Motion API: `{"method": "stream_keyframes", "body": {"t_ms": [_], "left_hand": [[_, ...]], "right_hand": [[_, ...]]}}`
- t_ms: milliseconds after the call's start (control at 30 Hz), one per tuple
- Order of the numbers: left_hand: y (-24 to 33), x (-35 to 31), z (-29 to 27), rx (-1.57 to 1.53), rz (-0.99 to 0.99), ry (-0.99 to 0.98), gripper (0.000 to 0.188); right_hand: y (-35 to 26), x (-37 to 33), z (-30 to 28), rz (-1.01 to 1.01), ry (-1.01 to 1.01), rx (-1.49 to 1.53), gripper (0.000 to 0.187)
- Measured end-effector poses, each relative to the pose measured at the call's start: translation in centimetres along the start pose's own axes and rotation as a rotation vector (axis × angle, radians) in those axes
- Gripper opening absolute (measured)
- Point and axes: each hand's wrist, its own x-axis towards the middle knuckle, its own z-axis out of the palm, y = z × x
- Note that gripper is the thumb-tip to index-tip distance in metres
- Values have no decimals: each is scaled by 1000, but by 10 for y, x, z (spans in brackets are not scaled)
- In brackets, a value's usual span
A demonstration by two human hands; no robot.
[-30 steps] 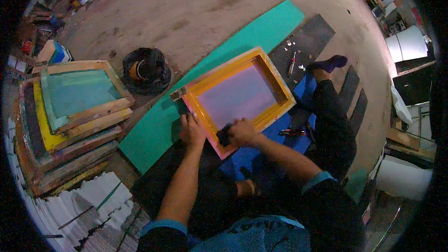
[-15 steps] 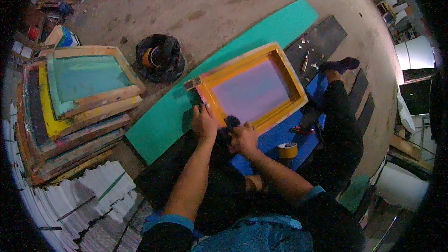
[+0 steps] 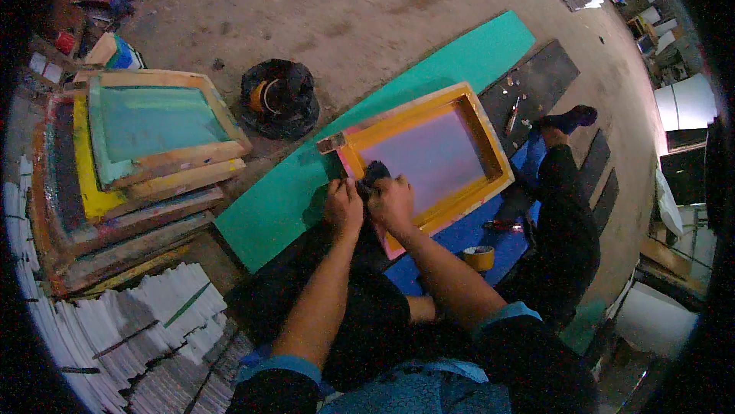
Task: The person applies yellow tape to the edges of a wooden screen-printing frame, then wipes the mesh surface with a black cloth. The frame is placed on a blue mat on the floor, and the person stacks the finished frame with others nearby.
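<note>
A screen printing frame (image 3: 417,111) with orange-coated inner sides and pale violet mesh rests tilted across my lap and the green board (image 3: 482,45). My left hand (image 3: 344,206) is closed at the frame's left edge, gripping it. Bunched in my closed right hand (image 3: 392,203) is a dark cloth (image 3: 374,173), pressed near the inner left side of the frame. The two hands are close together, and the cloth partly hides the frame's edge between them.
Stacked screen frames (image 3: 176,155) stand at the left, above piled paper sheets (image 3: 161,303). A black plastic bag (image 3: 295,100) holding a round container sits beyond the green board. To the right are a tape roll (image 3: 478,258), a screwdriver (image 3: 512,117) and a red-handled tool (image 3: 503,225).
My right hand has moved up with the dark cloth, from the frame's lower edge to its left side over the mesh. The whole view has shifted slightly.
</note>
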Motion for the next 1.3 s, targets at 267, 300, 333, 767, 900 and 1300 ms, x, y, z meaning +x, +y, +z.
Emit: {"method": "stream_keyframes", "body": {"t_ms": [267, 300, 333, 767, 900, 1300], "left_hand": [[-32, -1, 21, -148, -151, -111, 57], [-28, -4, 20, -208, -184, -131, 59], [-21, -5, 15, -218, -196, -129, 59], [31, -4, -31, -259, -186, -100, 57], [26, -4, -22, -92, -164, -128, 56], [-18, -7, 16, 105, 79, 51, 39]], "right_hand": [[-50, 78, -1, 116, 32, 295, 30], [-51, 81, -1, 159, 6, 351, 32], [-52, 83, -2, 203, -19, 405, 33], [-41, 102, 13, 209, -155, 542, 42], [-47, 93, 17, 172, -79, 344, 40], [-13, 54, 22, -443, 280, 42, 43]]}}
